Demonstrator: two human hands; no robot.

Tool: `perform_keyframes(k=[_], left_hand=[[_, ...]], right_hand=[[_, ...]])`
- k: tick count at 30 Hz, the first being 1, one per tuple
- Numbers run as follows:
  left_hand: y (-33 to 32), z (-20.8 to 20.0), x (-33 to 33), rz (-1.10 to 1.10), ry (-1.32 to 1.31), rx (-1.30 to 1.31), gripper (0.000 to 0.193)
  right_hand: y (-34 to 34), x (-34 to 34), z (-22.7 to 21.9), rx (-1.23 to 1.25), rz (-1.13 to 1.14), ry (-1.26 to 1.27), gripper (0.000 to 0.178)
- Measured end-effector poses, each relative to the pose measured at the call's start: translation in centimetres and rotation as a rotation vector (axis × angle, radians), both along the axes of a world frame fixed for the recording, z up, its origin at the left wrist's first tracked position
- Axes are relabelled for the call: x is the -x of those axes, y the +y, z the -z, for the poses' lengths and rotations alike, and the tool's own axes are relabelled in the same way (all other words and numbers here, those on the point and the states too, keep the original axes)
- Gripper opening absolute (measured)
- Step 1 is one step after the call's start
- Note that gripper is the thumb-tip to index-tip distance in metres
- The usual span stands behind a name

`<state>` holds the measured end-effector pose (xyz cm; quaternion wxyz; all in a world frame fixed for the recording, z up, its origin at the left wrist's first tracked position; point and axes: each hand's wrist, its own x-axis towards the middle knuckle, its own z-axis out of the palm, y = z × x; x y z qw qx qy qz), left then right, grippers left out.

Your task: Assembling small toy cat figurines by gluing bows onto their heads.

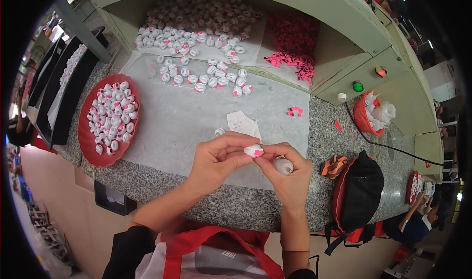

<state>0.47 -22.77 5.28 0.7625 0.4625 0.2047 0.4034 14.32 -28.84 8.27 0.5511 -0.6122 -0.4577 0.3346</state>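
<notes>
Over the front part of the grey sheet, my left hand (219,156) pinches a small white rounded plastic piece with a pink patch (253,151). My right hand (290,178) touches the same piece with thumb and fingertips. A small whitish bottle with a narrow tip (283,166) is tucked in the right hand's curled fingers. Just beyond the left fingers lies another white piece (220,131), partly hidden. A torn white paper (243,124) rests behind both hands. Several tiny pink parts (295,112) sit farther right on the sheet.
Left, a red scalloped tray (83,136) holds many white-and-pink pieces. Similar pieces (216,75) spread at the back, near a shelf heaped with white pieces and pink parts (292,38). Right are a red basket (363,117), a cable, an orange-and-black cloth (334,166) and a black bag (361,193).
</notes>
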Motion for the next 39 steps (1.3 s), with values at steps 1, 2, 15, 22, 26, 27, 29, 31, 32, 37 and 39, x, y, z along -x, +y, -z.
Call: perform_keyframes(k=[1, 2, 15, 22, 26, 27, 29, 31, 32, 37, 39], left_hand=[[0.0, 0.1, -0.1, 0.005, 0.004, 0.001, 0.027], [0.1, 0.3, 0.0, -0.008, 0.003, -0.034, 0.027], [0.6, 0.9, 0.1, -0.081, 0.028, 0.359, 0.022], [0.1, -0.5, 0.7, 0.026, 0.198, -0.124, 0.029], [-0.1, -0.5, 0.7, 0.018, 0.210, -0.072, 0.027], [-0.1, -0.8, 0.6, -0.015, 0.199, -0.069, 0.024], [-0.2, -0.8, 0.6, -0.050, 0.185, -0.066, 0.022], [0.0, 0.0, 0.5, -0.063, 0.242, -0.015, 0.020], [0.3, 0.3, 0.5, -0.072, 0.240, -0.018, 0.020], [1.5, -0.1, 2.6, -0.201, 0.329, -0.101, 0.018], [2.9, -0.5, 6.0, -0.546, 0.537, -0.329, 0.018]], right_hand=[[0.0, -0.1, 0.2, 0.001, 0.005, 0.004, 0.018], [0.0, -0.1, 0.3, -0.025, -0.004, -0.026, 0.018], [1.4, 0.4, 2.4, -0.148, -0.017, -0.054, 0.025], [0.8, -1.1, 2.3, -0.187, -0.153, 0.180, 0.019], [0.8, -1.0, 2.3, -0.049, -0.156, 0.404, 0.016], [0.9, -0.8, 2.2, -0.049, -0.156, 0.404, 0.016], [1.0, -0.4, 2.0, 0.039, -0.148, 0.444, 0.014], [1.3, -0.3, 2.7, 0.061, -0.123, 0.445, 0.012], [1.6, -0.3, 3.2, 0.078, -0.102, 0.448, 0.011], [1.8, 1.2, 3.5, 0.120, -0.015, 0.401, 0.014], [1.6, 0.5, 2.7, 0.131, 0.033, 0.382, 0.015]])
